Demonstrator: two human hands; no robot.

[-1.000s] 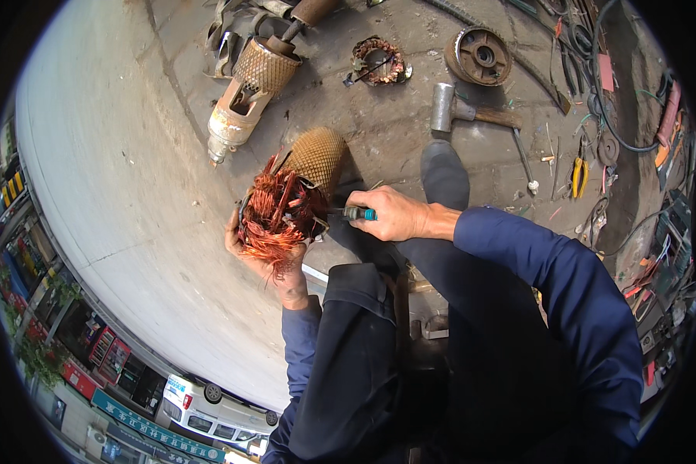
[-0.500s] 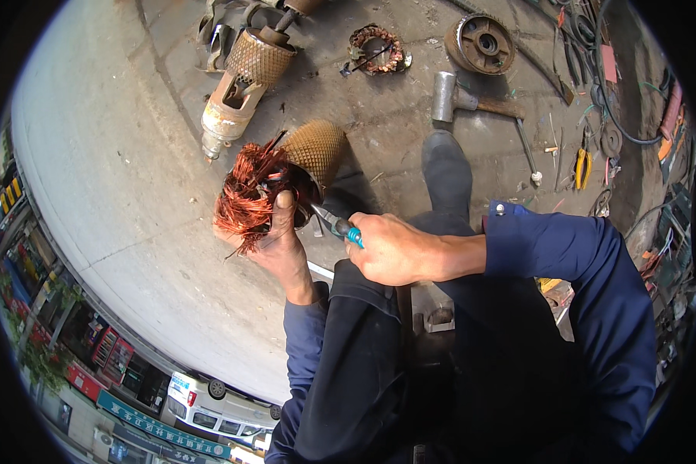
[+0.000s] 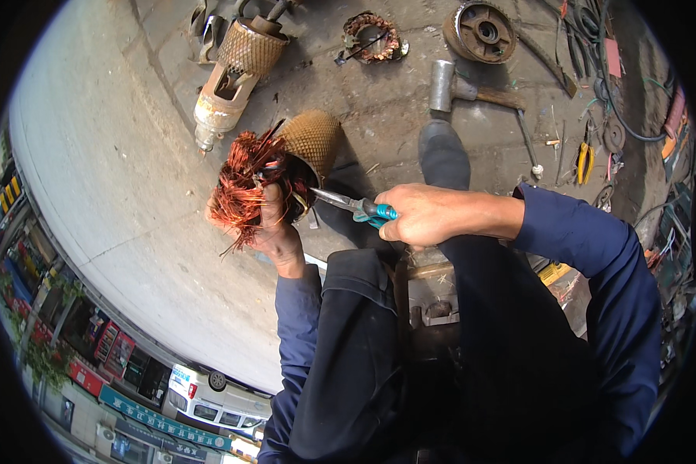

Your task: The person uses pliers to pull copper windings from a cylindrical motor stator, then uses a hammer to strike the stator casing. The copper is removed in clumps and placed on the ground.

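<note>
My left hand [image 3: 277, 236] is closed around a thick bundle of frayed copper wire [image 3: 243, 182], its thumb pressed over the strands. The bundle bulges from the open end of a metal cylinder with a knobbly, diamond-patterned shell [image 3: 315, 138]. In my right hand [image 3: 425, 216] are needle-nose pliers [image 3: 348, 203] with teal and grey handles. Their tip points left, at the cylinder's rim beside the wire; whether it touches is too small to tell. What lies inside the cylinder is mostly hidden by the copper.
A second patterned cylinder with a pale metal housing [image 3: 228, 100] lies at the upper left. Beyond are a copper ring coil [image 3: 373, 37], a round metal drum [image 3: 481, 32] and a hammer [image 3: 442, 85]. Yellow-handled pliers [image 3: 586, 161] and cables lie right. A white van [image 3: 216, 402] stands lower left.
My right hand has moved right and slightly up with the pliers, drawing their jaws back so more of them shows. My left hand still grips the copper bundle.
</note>
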